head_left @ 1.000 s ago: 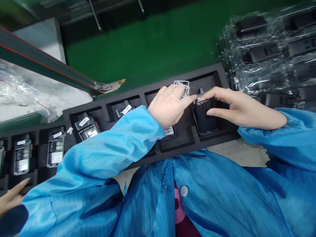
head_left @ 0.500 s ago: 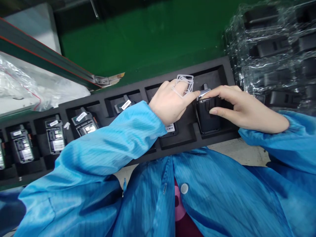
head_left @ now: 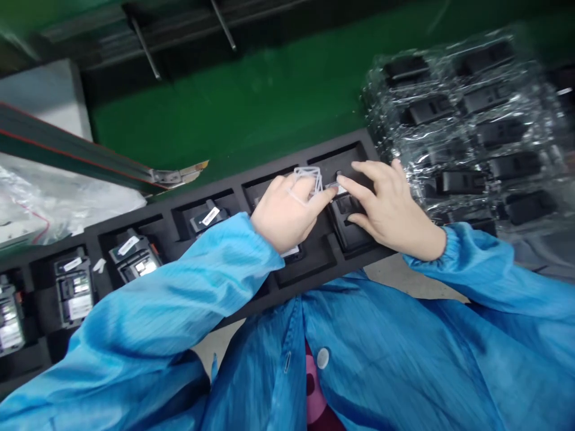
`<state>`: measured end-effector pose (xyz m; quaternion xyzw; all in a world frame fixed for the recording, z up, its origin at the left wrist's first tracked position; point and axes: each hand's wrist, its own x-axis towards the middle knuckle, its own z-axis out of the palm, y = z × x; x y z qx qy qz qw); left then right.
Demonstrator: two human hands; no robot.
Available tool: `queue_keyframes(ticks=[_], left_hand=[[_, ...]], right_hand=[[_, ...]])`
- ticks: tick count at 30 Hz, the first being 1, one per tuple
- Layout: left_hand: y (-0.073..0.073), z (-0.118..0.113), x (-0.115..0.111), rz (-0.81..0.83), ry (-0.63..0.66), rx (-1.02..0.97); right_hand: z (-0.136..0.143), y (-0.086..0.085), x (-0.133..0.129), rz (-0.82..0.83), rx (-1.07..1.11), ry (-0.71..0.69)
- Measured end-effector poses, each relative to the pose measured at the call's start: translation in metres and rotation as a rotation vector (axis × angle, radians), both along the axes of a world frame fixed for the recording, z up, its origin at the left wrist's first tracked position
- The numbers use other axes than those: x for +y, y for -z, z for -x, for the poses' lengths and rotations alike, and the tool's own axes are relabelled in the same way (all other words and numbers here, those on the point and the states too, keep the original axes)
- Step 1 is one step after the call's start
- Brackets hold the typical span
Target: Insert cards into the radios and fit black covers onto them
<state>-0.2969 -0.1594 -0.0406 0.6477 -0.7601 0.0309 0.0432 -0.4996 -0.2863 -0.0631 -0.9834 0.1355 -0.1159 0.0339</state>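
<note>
Several thin, whitish rectangular frames are bunched at the fingers of my left hand, which is curled around them. One left fingertip reaches the upper end of a black handheld device lying in a slot of the black foam tray. Over that device is my right hand, fingers spread, its index fingertip at the device's upper end near a small white label. Whether the right thumb touches the device I cannot tell. Another device with a label is mostly hidden under my left hand.
To the left, the tray holds several opened devices with white labels. A loose white scrap lies on its divider. Clear plastic trays of black parts are stacked at the right. A metal rail and plastic bags stand at the left.
The view has shifted, so the tray appears lower and further left. My right hand's fingers have spread and its grip on the device's upper end has loosened. My left hand keeps the frames.
</note>
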Motion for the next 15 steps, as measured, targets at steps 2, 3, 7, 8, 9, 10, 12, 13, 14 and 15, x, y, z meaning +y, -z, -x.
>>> queue_keyframes(ticks=[2, 3, 7, 8, 9, 10, 12, 13, 14, 15], left_hand=[[-0.001, 0.006, 0.004, 0.018, 0.064, -0.040], [-0.001, 0.009, 0.005, 0.013, 0.089, -0.055], [-0.005, 0.016, 0.008, -0.045, 0.103, -0.071], [-0.008, 0.015, 0.009, -0.058, 0.093, -0.061], [-0.011, 0.012, 0.011, -0.070, 0.084, -0.045], [-0.015, 0.007, 0.013, -0.079, 0.072, -0.026], [-0.022, -0.007, 0.020, -0.081, 0.034, 0.012], [-0.024, -0.015, 0.025, -0.075, 0.003, 0.027], [-0.026, -0.024, 0.031, -0.069, -0.038, 0.038], [-0.027, -0.033, 0.037, -0.066, -0.082, 0.045]], right_hand=[[0.003, -0.007, -0.006, -0.028, -0.024, 0.028], [0.008, -0.011, -0.012, -0.051, -0.059, 0.068], [0.052, -0.022, -0.055, 0.008, -0.121, 0.700], [0.066, -0.020, -0.067, 0.032, -0.019, 0.901], [0.079, -0.016, -0.077, 0.052, 0.103, 1.059], [0.091, -0.011, -0.087, 0.064, 0.218, 1.161], [0.107, 0.002, -0.102, 0.025, 0.406, 1.266], [0.113, 0.009, -0.109, -0.012, 0.468, 1.296], [0.116, 0.014, -0.116, -0.058, 0.511, 1.319], [0.120, 0.019, -0.122, -0.102, 0.533, 1.343]])
